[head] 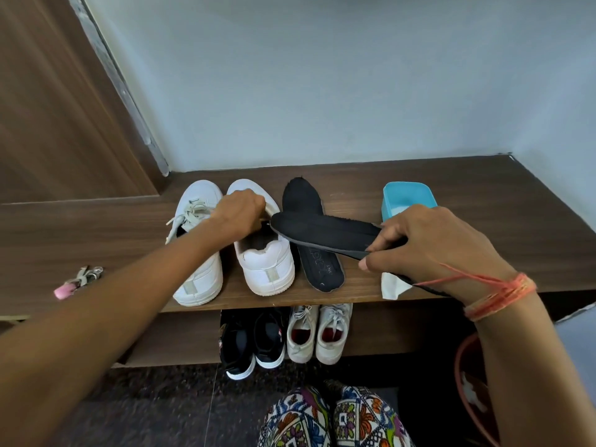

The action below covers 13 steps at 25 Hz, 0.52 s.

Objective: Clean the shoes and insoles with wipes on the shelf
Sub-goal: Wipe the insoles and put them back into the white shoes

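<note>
While you pinch the black insole at its heel end between the thumb and fingers of your right hand, its toe end hangs at the mouth of the white shoe in the middle of the frame, and that long unsupported span is the weak spot: the insole is thin and looks floppy, so pushing from the far end could buckle or fold it rather than steer it. Your left hand curls over the front of that shoe's opening and seems to hold the tongue back, though the fingertips are hidden. If that hold slackens, the shoe may slide or tip against the other white shoe just beside it. A second insole lies flat right under the held one, so a drop would land a wiped face on one that may be dirty. Under your right wrist, the wipe overhangs the front edge of the shelf; a brush of the wrist could knock it to the floor. The blue tub, at upper right behind your knuckles, is close enough to be nudged.
</note>
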### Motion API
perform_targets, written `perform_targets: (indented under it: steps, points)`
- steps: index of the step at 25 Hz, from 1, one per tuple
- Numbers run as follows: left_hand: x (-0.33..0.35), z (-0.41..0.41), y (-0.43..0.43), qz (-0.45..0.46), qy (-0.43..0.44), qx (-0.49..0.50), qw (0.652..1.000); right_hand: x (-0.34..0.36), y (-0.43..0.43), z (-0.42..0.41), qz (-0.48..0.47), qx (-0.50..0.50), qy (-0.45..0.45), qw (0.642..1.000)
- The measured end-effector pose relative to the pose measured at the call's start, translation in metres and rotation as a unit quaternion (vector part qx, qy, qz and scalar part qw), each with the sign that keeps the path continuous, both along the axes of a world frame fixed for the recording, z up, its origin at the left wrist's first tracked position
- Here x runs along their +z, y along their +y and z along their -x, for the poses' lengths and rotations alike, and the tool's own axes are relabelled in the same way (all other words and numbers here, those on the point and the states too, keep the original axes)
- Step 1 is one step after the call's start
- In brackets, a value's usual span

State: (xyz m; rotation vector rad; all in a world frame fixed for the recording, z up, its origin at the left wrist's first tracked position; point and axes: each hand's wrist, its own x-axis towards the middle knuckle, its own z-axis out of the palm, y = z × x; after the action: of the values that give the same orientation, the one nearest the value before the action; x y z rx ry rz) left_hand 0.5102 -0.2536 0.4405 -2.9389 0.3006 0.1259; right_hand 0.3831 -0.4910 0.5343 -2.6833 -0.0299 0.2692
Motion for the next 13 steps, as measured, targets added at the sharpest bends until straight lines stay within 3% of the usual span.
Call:
perform_targets:
  steps: [3,7,13]
  points:
    - [0.018,-0.018,0.013,0.098,0.038,0.022,0.994,0.011,0.012,-0.001,0.009,0.037,0.005,0.999]
    - [0.016,-0.02,0.011,0.077,0.029,0.01,0.997,0.018,0.029,-0.007,0.08,0.09,-0.013,0.993]
    - [0.014,-0.02,0.01,0.105,0.019,0.006,0.994,0.025,0.067,-0.008,0.121,0.136,-0.113,0.977]
